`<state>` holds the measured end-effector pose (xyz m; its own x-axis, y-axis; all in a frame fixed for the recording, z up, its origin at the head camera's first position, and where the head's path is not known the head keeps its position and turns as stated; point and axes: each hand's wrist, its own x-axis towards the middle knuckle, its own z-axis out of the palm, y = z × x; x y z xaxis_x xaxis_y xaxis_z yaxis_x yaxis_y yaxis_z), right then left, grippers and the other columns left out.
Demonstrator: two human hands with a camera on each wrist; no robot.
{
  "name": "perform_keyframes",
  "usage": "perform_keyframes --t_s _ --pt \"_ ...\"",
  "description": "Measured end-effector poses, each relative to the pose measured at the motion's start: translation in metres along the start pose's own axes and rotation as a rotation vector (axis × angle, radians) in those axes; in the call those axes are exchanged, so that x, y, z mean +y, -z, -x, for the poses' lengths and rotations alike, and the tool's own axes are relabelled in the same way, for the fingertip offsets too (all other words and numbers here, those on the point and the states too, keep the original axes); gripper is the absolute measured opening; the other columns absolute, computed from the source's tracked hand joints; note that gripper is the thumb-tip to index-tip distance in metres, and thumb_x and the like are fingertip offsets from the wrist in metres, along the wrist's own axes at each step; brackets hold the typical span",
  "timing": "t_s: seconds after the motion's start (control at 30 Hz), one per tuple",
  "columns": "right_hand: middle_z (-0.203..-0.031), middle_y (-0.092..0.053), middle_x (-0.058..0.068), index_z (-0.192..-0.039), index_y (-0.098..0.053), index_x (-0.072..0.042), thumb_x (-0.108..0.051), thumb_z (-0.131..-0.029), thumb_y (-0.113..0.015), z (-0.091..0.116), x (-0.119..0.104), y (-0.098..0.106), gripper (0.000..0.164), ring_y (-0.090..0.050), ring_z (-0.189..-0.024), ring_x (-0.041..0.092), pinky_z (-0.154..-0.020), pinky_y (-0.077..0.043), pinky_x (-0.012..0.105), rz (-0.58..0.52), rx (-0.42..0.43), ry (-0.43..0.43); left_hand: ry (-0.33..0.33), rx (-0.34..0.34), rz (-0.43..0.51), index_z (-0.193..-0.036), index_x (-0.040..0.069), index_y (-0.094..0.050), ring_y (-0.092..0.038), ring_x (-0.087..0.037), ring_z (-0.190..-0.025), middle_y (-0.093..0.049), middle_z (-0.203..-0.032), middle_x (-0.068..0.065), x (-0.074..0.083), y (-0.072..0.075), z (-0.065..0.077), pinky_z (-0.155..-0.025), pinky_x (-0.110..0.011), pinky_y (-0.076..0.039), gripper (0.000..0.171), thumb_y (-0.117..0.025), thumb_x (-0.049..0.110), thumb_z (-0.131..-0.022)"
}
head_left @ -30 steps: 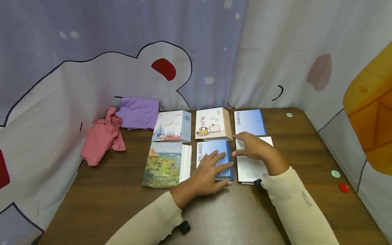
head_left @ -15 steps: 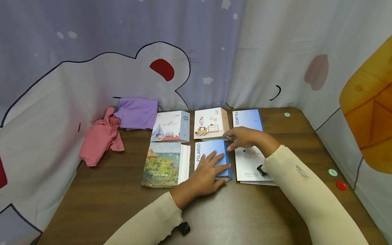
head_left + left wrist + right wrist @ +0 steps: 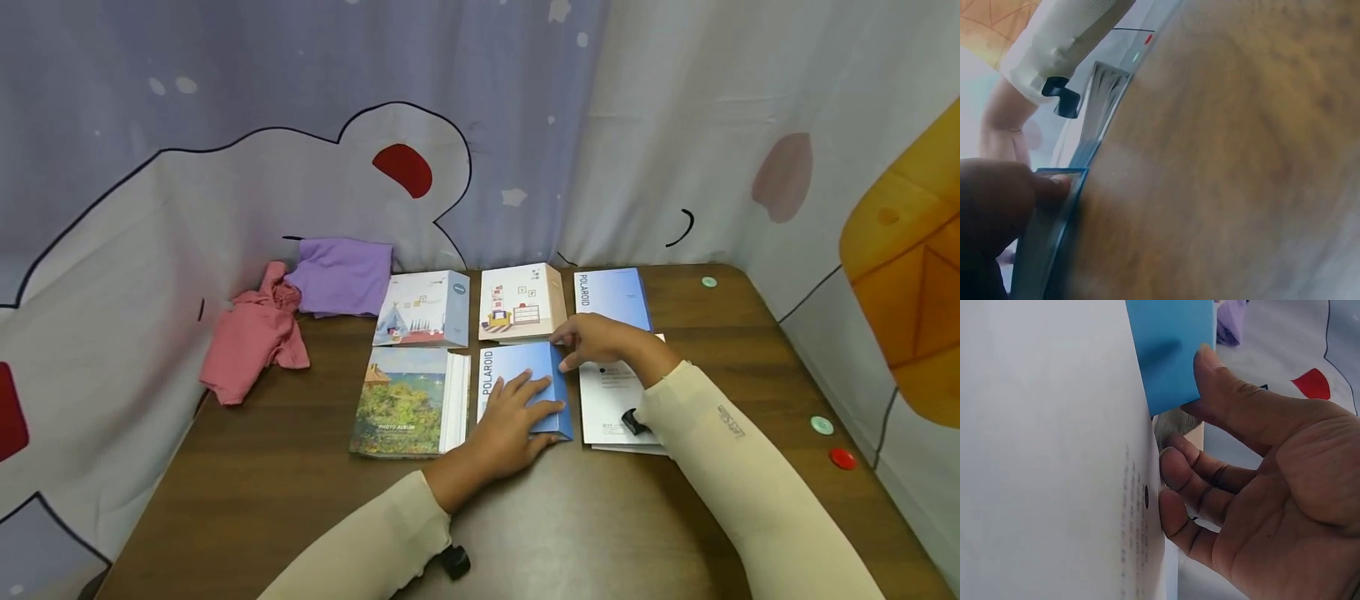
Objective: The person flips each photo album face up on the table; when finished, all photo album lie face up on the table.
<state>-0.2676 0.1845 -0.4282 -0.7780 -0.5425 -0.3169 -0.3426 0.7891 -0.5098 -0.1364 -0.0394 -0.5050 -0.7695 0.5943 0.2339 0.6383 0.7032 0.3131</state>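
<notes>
A blue photo album (image 3: pixel 517 358) marked POLAROID lies in the middle of the near row. My left hand (image 3: pixel 506 425) rests on its cover with fingers spread, and in the left wrist view the thumb (image 3: pixel 1054 186) presses its near edge. At the album's far right corner is my right hand (image 3: pixel 606 342). In the right wrist view its thumb touches the blue spine (image 3: pixel 1169 359) and the index finger bends behind the corner, partly hidden. The other fingertips come right beside a white album (image 3: pixel 1054 456), which the right forearm partly covers in the head view.
Left of the blue album lies a landscape-covered photo album (image 3: pixel 401 408). Behind are two illustrated albums (image 3: pixel 416 308) and another blue album (image 3: pixel 611 292). Pink cloth (image 3: pixel 255 342) and purple cloth (image 3: pixel 341 275) sit at the back left. Buttons (image 3: pixel 842 458) lie along the right edge.
My right hand has shifted left from over the white album to the blue album's far corner, its fingers bending more. The left hand stays on the cover.
</notes>
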Motion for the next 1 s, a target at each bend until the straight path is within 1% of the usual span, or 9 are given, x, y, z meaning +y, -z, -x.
perform_keyframes --t_s 0.2,0.3,0.4,0.53,0.67,0.8,0.87,0.93,1.0 --pt "-0.109 -0.065 0.014 -0.146 -0.068 0.000 -0.015 -0.091 -0.090 -0.003 0.006 -0.001 0.061 -0.055 -0.091 0.019 -0.082 -0.048 0.032 -0.045 -0.024 -0.006 0.003 0.070 0.064 -0.140 0.026 -0.075 -0.044 -0.041 -0.159 -0.056 -0.164 -0.007 0.001 -0.003 0.000 -0.123 -0.077 -0.036 0.049 -0.084 0.046 -0.096" --pt "-0.108 -0.063 0.013 -0.143 -0.069 0.000 -0.015 -0.089 -0.092 -0.004 0.009 -0.002 0.060 -0.054 -0.091 0.019 -0.083 -0.047 0.033 -0.053 -0.016 0.012 -0.001 0.089 0.097 -0.139 0.024 -0.076 -0.045 -0.043 -0.158 -0.057 -0.163 -0.009 0.001 -0.003 0.000 -0.122 -0.080 -0.035 0.049 -0.087 0.042 -0.094" --pt "-0.103 -0.063 0.010 -0.131 -0.072 -0.002 -0.019 -0.089 -0.093 -0.006 0.010 -0.004 0.050 -0.054 -0.090 0.018 -0.083 -0.047 0.034 -0.030 0.013 0.043 0.000 0.108 0.126 -0.136 0.022 -0.077 -0.045 -0.043 -0.157 -0.059 -0.161 -0.010 0.000 -0.004 -0.001 -0.121 -0.081 -0.035 0.047 -0.088 0.040 -0.093" --pt "-0.093 -0.061 0.006 -0.109 -0.073 -0.006 -0.024 -0.089 -0.093 -0.009 0.010 -0.007 0.035 -0.053 -0.086 0.017 -0.080 -0.045 0.033 0.007 0.051 0.079 0.006 0.122 0.171 -0.134 0.020 -0.079 -0.045 -0.044 -0.157 -0.059 -0.161 -0.011 -0.001 -0.007 -0.002 -0.120 -0.083 -0.033 0.047 -0.088 0.040 -0.093" --pt "-0.089 -0.059 0.005 -0.102 -0.071 -0.006 -0.024 -0.088 -0.094 -0.011 0.010 -0.009 0.032 -0.052 -0.084 0.017 -0.077 -0.044 0.032 0.019 0.067 0.094 -0.003 0.147 0.229 -0.134 0.018 -0.079 -0.045 -0.046 -0.157 -0.060 -0.160 -0.013 -0.002 -0.009 -0.001 -0.120 -0.085 -0.030 0.047 -0.089 0.038 -0.093" --pt "-0.094 -0.061 0.006 -0.105 -0.071 -0.006 -0.024 -0.088 -0.093 -0.010 0.008 -0.007 0.033 -0.054 -0.088 0.018 -0.081 -0.047 0.034 0.013 0.079 0.092 -0.045 0.251 0.252 -0.131 0.020 -0.080 -0.049 -0.043 -0.154 -0.062 -0.158 -0.011 -0.010 -0.022 0.000 -0.117 -0.087 -0.033 0.043 -0.087 0.041 -0.094" --pt "-0.097 -0.062 0.007 -0.108 -0.072 -0.006 -0.025 -0.089 -0.093 -0.009 0.005 -0.005 0.034 -0.055 -0.091 0.019 -0.083 -0.048 0.036 0.001 0.083 0.090 -0.063 0.308 0.266 -0.130 0.020 -0.080 -0.050 -0.043 -0.153 -0.062 -0.158 -0.011 -0.011 -0.025 0.001 -0.114 -0.088 -0.035 0.042 -0.086 0.042 -0.095" --pt "-0.102 -0.064 0.008 -0.112 -0.072 -0.006 -0.026 -0.090 -0.092 -0.007 0.002 -0.002 0.035 -0.057 -0.094 0.021 -0.085 -0.049 0.036 -0.011 0.089 0.087 -0.072 0.361 0.277 -0.129 0.020 -0.079 -0.052 -0.042 -0.151 -0.063 -0.156 -0.012 -0.011 -0.025 0.002 -0.110 -0.089 -0.038 0.041 -0.086 0.042 -0.095" --pt "-0.107 -0.066 0.009 -0.116 -0.071 -0.007 -0.027 -0.091 -0.091 -0.005 0.000 0.001 0.037 -0.059 -0.096 0.022 -0.085 -0.051 0.036 -0.022 0.094 0.086 -0.079 0.395 0.281 -0.129 0.017 -0.079 -0.053 -0.043 -0.148 -0.063 -0.154 -0.015 -0.007 -0.020 0.003 -0.110 -0.085 -0.042 0.040 -0.086 0.039 -0.096"
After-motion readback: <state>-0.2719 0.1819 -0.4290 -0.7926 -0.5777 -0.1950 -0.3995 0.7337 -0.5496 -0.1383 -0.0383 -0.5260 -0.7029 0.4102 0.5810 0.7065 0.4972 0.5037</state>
